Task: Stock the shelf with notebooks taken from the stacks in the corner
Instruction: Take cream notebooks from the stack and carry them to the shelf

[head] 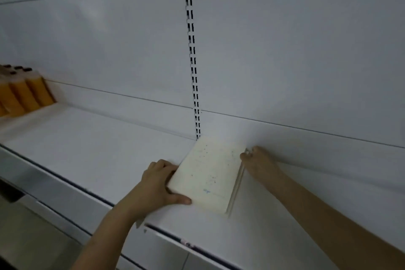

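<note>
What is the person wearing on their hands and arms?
Nothing that shows. Both the left hand and the right hand are bare, with no gloves, rings or watch in view. Both forearms are uncovered to the picture's edge, so no sleeve is visible.

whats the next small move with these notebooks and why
Probably push the notebooks straight back until they meet the back panel, then let go. They already lie on the shelf, skewed to its front edge, with the left hand gripping the near left corner and the right hand against the right side, where the edges look slightly fanned.
</note>
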`<state>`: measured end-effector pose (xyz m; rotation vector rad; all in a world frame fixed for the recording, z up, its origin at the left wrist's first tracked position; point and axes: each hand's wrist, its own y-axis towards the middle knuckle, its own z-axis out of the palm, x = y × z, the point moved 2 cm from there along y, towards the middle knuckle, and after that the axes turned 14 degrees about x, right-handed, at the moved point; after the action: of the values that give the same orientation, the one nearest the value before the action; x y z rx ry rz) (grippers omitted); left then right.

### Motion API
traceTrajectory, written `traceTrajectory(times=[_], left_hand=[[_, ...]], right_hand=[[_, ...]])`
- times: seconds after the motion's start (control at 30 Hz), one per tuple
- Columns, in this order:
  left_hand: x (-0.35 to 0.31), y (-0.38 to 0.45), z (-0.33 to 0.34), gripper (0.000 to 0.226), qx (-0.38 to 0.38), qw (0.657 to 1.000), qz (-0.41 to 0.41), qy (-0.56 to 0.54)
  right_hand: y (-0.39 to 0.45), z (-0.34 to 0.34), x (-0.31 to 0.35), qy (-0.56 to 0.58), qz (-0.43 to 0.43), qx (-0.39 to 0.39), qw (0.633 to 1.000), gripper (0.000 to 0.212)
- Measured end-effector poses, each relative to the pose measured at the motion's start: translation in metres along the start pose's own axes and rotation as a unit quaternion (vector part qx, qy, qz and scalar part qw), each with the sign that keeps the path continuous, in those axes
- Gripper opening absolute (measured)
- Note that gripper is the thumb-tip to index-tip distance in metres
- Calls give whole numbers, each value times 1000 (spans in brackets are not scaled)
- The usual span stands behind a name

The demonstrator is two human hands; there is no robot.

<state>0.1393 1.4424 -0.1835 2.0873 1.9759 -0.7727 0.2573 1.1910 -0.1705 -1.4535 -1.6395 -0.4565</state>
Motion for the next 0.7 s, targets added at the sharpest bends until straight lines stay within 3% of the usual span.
traceTrajectory(times=[0.23,0.4,0.5,0.6,0.63,0.7], left_hand=[[17,9,4,103,-38,997,67,-2],[21,10,0,100,-9,996,86,-5],[20,8,-1,100,-9,996,91,-22],[10,1,-7,121,41,997,67,-5],[5,-2,-12,128,50,997,56,-25],[-16,-6,-23,124,-1,996,74,-54]], right_hand=[[3,24,6,62,-28,-89,994,29],[5,20,-5,211,-17,-59,976,34],[4,19,-3,168,-29,-45,984,37],[-3,14,1,118,-45,-22,992,42],[-8,8,3,86,-57,-29,994,39],[-22,-13,9,13,-89,-88,992,39]])
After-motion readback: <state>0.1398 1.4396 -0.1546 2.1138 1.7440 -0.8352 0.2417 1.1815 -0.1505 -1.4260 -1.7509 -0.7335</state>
